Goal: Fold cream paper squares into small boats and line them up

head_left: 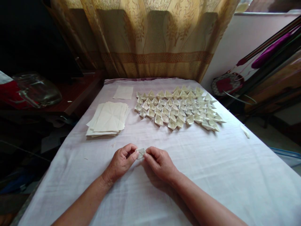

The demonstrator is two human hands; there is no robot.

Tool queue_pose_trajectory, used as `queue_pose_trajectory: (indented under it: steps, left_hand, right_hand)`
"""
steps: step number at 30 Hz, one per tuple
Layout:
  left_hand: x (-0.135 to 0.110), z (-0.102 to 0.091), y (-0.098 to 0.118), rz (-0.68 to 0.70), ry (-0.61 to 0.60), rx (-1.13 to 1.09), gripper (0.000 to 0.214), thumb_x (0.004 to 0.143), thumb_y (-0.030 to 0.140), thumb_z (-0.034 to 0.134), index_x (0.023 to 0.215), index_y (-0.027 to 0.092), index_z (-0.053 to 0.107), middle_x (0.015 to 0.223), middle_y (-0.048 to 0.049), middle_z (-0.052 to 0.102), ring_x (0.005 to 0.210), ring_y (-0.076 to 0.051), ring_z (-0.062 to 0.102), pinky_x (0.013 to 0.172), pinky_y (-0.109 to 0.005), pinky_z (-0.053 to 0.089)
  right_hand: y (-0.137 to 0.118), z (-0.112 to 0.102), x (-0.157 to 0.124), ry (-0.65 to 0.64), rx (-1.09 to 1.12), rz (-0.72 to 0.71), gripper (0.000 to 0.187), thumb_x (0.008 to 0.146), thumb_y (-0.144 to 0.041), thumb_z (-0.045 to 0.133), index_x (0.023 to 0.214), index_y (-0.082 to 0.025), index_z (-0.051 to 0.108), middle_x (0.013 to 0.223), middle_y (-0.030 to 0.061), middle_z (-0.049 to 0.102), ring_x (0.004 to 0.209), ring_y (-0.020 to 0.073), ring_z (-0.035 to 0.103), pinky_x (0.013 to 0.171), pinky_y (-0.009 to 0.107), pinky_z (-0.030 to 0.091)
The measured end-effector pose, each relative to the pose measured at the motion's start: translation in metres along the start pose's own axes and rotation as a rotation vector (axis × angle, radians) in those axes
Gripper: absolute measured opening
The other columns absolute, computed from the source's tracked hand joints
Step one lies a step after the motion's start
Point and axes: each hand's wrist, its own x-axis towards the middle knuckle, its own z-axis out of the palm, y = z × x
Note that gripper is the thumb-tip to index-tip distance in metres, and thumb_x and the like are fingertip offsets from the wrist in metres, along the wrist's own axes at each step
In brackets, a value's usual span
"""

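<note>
- Folded paper piece (141, 153), small and pale, is held up between both hands, over the near middle of the desk (128, 201), with a dark line or gap across its face
- Left hand (120, 161): fingers (133, 158) pinched on the left edge of the piece, thumb on the near side
- Right hand (161, 161): fingers (150, 159) pinched on its right edge, thumb also toward the near side
- Both forearms reach in from the near edge, over a white cloth (223, 182) that covers the desk
- Paper stack (109, 117) lies to the far left of the hands, its sheets unevenly squared and the top one marked with crease lines
- Single sheet (123, 93) lies flat just beyond the stack
- Pointed paper shapes (174, 108) stand crowded in rough rows across the far right, well apart from the hands
- White scrap (245, 131) lies near the right edge
- Patterned golden curtain (152, 37) hangs behind the far edge
</note>
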Motion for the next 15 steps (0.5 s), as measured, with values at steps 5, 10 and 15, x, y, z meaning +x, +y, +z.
queue_pose_trajectory:
  steps: [5,10,15]
  left_hand:
    - [0.0,0.0037,-0.0033,-0.039,0.014,-0.052,0.024,0.081,0.041,0.064,0.083,0.017,0.063,0.068,0.0021,0.059,0.064,-0.012,0.054,0.061,-0.022,0.045]
    - [0.0005,0.0049,-0.0052,-0.065,0.008,-0.095,0.02,0.083,0.038,0.058,0.085,0.018,0.061,0.07,0.0019,0.061,0.066,-0.013,0.057,0.063,-0.023,0.046]
    - [-0.0014,0.0038,-0.0054,0.008,0.005,0.03,0.014,0.085,0.033,0.056,0.086,0.019,0.059,0.067,0.0044,0.056,0.064,-0.012,0.054,0.062,-0.021,0.044]
  right_hand:
    - [0.0046,0.0041,-0.0022,0.102,0.008,-0.027,0.023,0.089,-0.033,0.048,0.07,-0.021,0.052,0.06,-0.0028,0.054,0.056,0.0111,0.046,0.054,0.021,0.036]
    - [0.0027,0.0054,-0.0027,0.034,0.02,0.005,0.022,0.087,-0.032,0.051,0.068,-0.021,0.054,0.059,-0.0032,0.055,0.055,0.0106,0.046,0.054,0.021,0.035]
    - [-0.0015,0.0041,-0.0033,-0.013,-0.059,-0.009,0.022,0.083,-0.026,0.054,0.062,-0.02,0.051,0.055,-0.0045,0.051,0.052,0.0093,0.043,0.052,0.021,0.031]
